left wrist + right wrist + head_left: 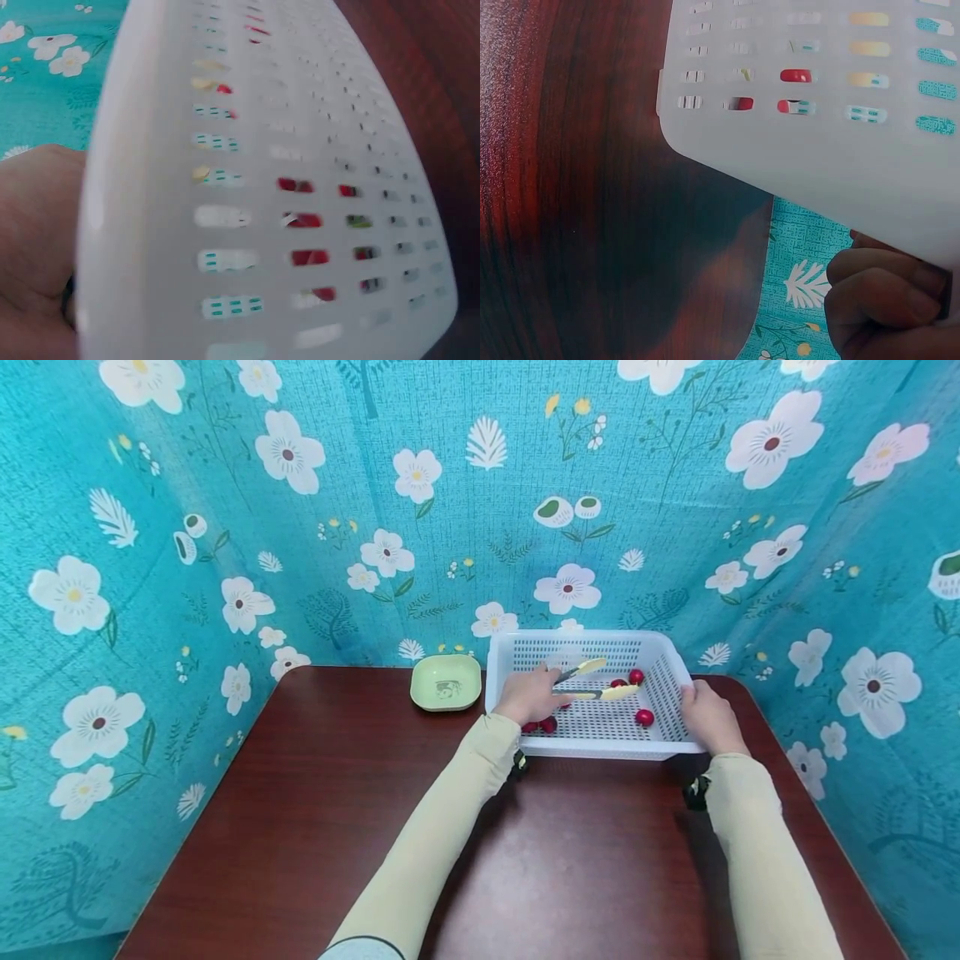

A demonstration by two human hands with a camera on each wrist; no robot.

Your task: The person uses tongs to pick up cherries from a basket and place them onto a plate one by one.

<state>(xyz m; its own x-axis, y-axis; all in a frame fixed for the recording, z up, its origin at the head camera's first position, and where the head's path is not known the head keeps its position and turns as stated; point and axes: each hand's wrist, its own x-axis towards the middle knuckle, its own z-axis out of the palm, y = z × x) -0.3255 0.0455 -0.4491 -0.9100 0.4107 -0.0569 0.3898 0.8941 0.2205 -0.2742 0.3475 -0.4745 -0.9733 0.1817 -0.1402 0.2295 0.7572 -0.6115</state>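
A white perforated plastic basket (pixel 600 749) stands toward the back right of the table. Inside it lie several small round red fruits (pixel 644 717), some at the left end near my wrist. My left hand (pixel 528 693) reaches over the front rim and holds a pair of tongs (pixel 592 694) with pale yellow tips, spread apart and pointing right above the basket floor. In the left wrist view the basket wall (pixel 150 225) hides the tongs' handles and most of the fingers. My right hand (pixel 711 718) grips the basket's right rim, its fingers curled (pixel 885 300) in the right wrist view.
Left of the basket sits a pale green square dish (pixel 446 696) with a small dark picture on its bottom. Dark reddish-brown wood makes up the table (pixel 360 827). A teal flowered cloth (pixel 450 527) hangs close behind it and along both sides.
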